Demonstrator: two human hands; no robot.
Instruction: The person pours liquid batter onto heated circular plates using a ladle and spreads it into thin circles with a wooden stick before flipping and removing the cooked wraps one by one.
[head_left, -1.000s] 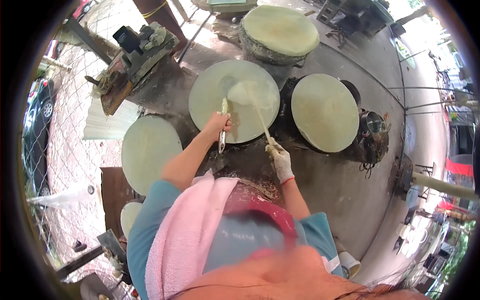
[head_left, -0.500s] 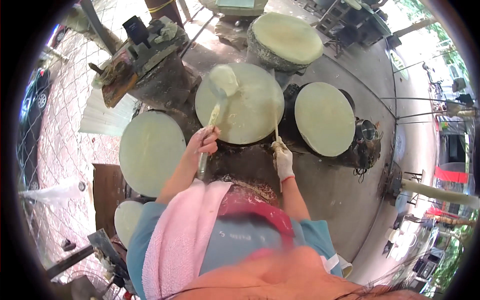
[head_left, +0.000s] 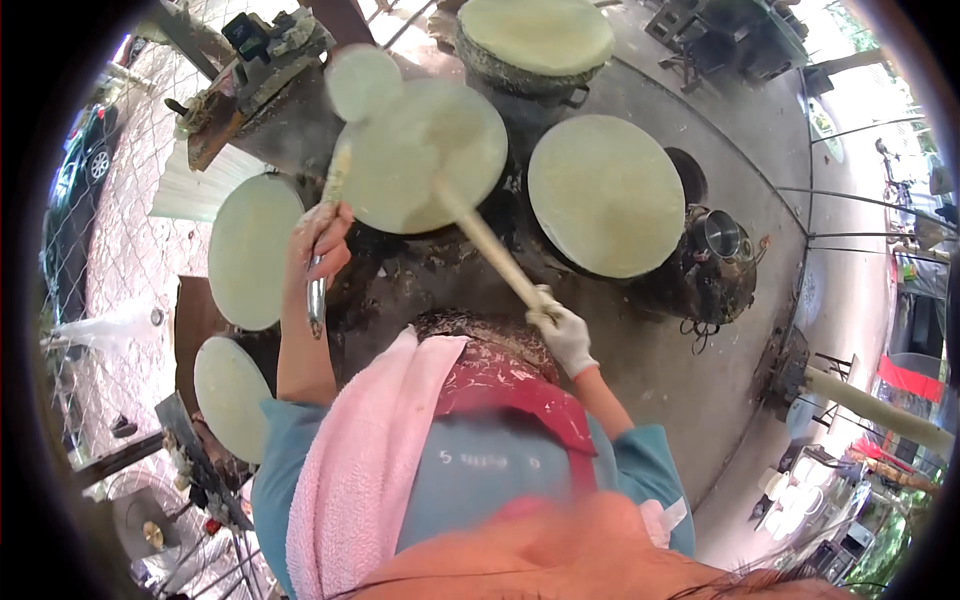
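Note:
Across the pale round cooking surface (head_left: 400, 185) in front of me, both hands work with tools. My left hand (head_left: 322, 240) is closed around a ladle-like tool (head_left: 339, 175) with a pale, round, flattened head (head_left: 363, 86); its shiny metal handle end sticks out below my fist. That head overlaps the far left rim, and I cannot tell whether it touches. My right hand (head_left: 563, 332), in a whitish glove, grips a flat wooden stick (head_left: 490, 245). The stick slants up and left, its blurred tip over the surface's lower right part. A darker blurred patch (head_left: 447, 130) shows there.
Pale round tops stand at the right (head_left: 607, 195), far back (head_left: 537, 32), left (head_left: 258, 250) and lower left (head_left: 232, 398). A metal pot (head_left: 720, 232) sits on a dark stand beyond the right one. A block stand (head_left: 265, 100) is at the far left; wire fencing runs behind.
The ladle-like tool has moved left and away from me, from over the surface to its far left rim. The stick has swung from upright at the right edge to slanting inward over the surface.

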